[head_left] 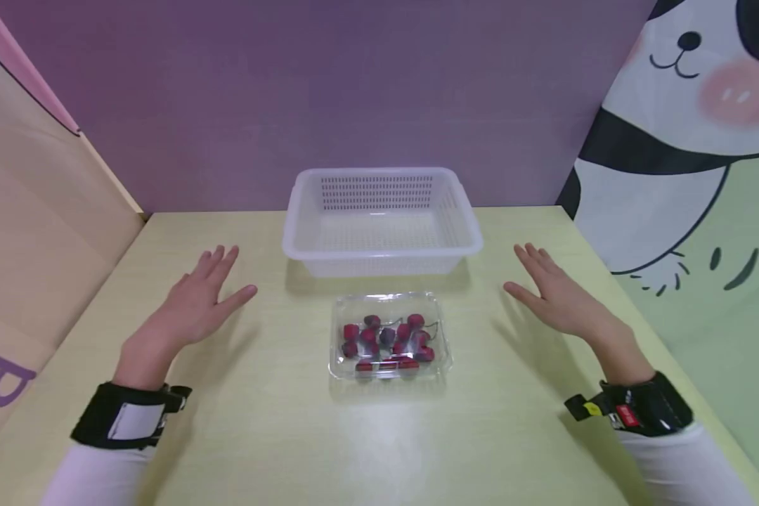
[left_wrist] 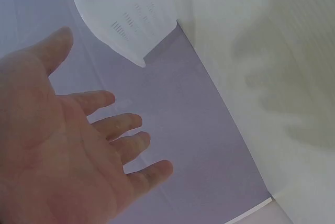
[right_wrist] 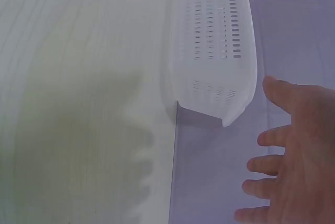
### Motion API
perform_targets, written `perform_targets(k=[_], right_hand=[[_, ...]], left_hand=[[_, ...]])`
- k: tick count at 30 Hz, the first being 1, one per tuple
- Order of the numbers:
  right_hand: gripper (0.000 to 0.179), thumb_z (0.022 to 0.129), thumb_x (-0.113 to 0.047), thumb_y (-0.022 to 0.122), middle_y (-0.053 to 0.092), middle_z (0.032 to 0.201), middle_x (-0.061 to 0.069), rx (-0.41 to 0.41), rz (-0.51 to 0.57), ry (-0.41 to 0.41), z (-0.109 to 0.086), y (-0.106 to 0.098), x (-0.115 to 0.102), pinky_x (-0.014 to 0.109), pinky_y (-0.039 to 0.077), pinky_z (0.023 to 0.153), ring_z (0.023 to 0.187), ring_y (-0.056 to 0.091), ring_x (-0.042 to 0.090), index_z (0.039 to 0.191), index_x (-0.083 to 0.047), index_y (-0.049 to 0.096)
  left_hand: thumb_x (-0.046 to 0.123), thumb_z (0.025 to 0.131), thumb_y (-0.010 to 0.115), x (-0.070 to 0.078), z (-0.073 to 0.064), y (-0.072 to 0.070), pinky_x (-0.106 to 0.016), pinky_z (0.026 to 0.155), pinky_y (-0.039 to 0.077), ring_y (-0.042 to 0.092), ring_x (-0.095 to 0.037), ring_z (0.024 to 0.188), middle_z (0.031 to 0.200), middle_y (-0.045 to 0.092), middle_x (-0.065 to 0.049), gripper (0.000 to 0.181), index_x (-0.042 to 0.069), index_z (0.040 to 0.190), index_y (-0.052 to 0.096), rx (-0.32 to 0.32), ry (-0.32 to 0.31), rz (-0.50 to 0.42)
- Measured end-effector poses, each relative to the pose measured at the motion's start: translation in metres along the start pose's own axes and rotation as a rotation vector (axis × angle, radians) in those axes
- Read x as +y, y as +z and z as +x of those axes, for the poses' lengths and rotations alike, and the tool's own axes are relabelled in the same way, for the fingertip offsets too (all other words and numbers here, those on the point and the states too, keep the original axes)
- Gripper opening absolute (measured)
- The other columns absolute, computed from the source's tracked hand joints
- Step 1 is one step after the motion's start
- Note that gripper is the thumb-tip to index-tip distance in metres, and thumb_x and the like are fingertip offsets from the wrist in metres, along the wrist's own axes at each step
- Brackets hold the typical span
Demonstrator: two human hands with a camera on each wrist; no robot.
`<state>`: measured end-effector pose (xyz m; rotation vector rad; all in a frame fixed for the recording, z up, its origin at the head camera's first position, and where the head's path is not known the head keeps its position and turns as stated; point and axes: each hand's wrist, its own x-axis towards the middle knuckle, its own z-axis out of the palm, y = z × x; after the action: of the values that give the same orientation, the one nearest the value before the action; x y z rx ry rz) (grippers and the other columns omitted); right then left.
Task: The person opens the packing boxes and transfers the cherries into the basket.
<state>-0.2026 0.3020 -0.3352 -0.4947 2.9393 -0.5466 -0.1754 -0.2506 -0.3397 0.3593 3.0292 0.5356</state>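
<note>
Cherries sit before the basket — left grip, right grip spread, empty — best keep their clear box level, unsqueezed.

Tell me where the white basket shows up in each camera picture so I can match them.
Head: the white basket sits at the middle, slightly above centre.
Left wrist: the white basket is at the top, left of centre, cut off by the top edge.
Right wrist: the white basket is upper right of centre, cut off likewise.
Shared landmark: the purple wall.
</note>
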Motion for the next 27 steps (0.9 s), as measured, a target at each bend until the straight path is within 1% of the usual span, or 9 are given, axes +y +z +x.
perform_targets(k=[2,3,5,8,11,16,19,23,27], right_hand=[[0.079,0.103,-0.051,0.042,-0.004,0.159,0.017,0.001,-0.007,0.005,0.0,0.001,-0.001,0.057,0.008,0.11,0.145,-0.003,0.04,0.158,-0.005,0.008],[0.079,0.103,-0.051,0.042,0.0,0.159,0.018,0.008,-0.013,0.006,0.001,0.001,-0.001,0.057,0.01,0.11,0.145,0.001,0.041,0.157,-0.004,0.01],[0.078,0.102,-0.052,0.043,0.01,0.157,0.022,0.03,-0.033,0.008,0.001,0.002,-0.002,0.057,0.016,0.109,0.143,0.012,0.043,0.156,-0.002,0.018],[0.072,0.102,-0.051,0.045,0.03,0.15,0.024,0.08,-0.054,0.002,0.002,0.003,-0.005,0.055,0.024,0.107,0.137,0.029,0.043,0.15,0.002,0.032],[0.065,0.103,-0.046,0.047,0.041,0.143,0.023,0.111,-0.049,-0.012,0.002,0.004,-0.008,0.053,0.028,0.105,0.133,0.037,0.042,0.143,0.004,0.042],[0.058,0.104,-0.042,0.047,0.048,0.137,0.022,0.125,-0.051,-0.032,0.003,0.008,-0.013,0.052,0.031,0.104,0.129,0.042,0.041,0.138,0.005,0.048],[0.055,0.103,-0.04,0.049,0.051,0.134,0.021,0.125,-0.058,-0.041,0.005,0.012,-0.015,0.05,0.035,0.102,0.124,0.048,0.04,0.135,0.005,0.052],[0.05,0.103,-0.037,0.052,0.055,0.13,0.02,0.12,-0.054,-0.063,0.007,0.018,-0.019,0.049,0.04,0.097,0.116,0.055,0.039,0.131,0.004,0.055],[0.047,0.103,-0.037,0.052,0.057,0.127,0.018,0.112,-0.05,-0.071,0.008,0.022,-0.023,0.048,0.042,0.094,0.113,0.056,0.037,0.129,0.002,0.058]], left_hand=[[0.057,0.102,0.037,0.0,0.0,0.0,-0.065,0.105,0.009,-0.001,-0.044,0.144,0.157,0.001,-0.022,0.082,0.005,0.158,0.006,0.0,-0.004,0.007],[0.057,0.102,0.037,0.0,0.0,0.0,-0.065,0.105,0.01,0.0,-0.045,0.143,0.157,0.001,-0.023,0.082,0.005,0.158,0.007,0.0,-0.006,0.011],[0.057,0.102,0.037,0.0,0.0,-0.001,-0.065,0.105,0.011,0.004,-0.047,0.142,0.157,0.004,-0.024,0.082,0.004,0.158,0.008,-0.004,-0.011,0.018],[0.058,0.102,0.037,0.001,0.0,0.0,-0.067,0.103,0.012,0.008,-0.05,0.141,0.156,0.006,-0.027,0.082,0.004,0.157,0.009,-0.018,-0.019,0.026],[0.059,0.101,0.036,0.003,0.001,0.003,-0.068,0.101,0.014,0.012,-0.051,0.139,0.155,0.009,-0.028,0.082,0.004,0.157,0.012,-0.038,-0.031,0.035],[0.059,0.101,0.037,0.006,0.001,0.005,-0.069,0.099,0.017,0.018,-0.053,0.137,0.153,0.013,-0.03,0.08,0.003,0.156,0.018,-0.055,-0.032,0.024],[0.057,0.101,0.04,0.007,0.0,0.005,-0.071,0.098,0.017,0.019,-0.053,0.136,0.153,0.014,-0.03,0.079,0.003,0.155,0.021,-0.057,-0.024,0.007],[0.056,0.101,0.04,0.011,0.0,0.005,-0.071,0.097,0.018,0.021,-0.053,0.135,0.152,0.016,-0.03,0.077,0.003,0.155,0.023,-0.073,-0.01,0.009],[0.055,0.102,0.041,0.015,0.0,0.007,-0.07,0.096,0.02,0.025,-0.051,0.135,0.15,0.022,-0.029,0.074,0.004,0.153,0.029,-0.09,0.015,0.022]])
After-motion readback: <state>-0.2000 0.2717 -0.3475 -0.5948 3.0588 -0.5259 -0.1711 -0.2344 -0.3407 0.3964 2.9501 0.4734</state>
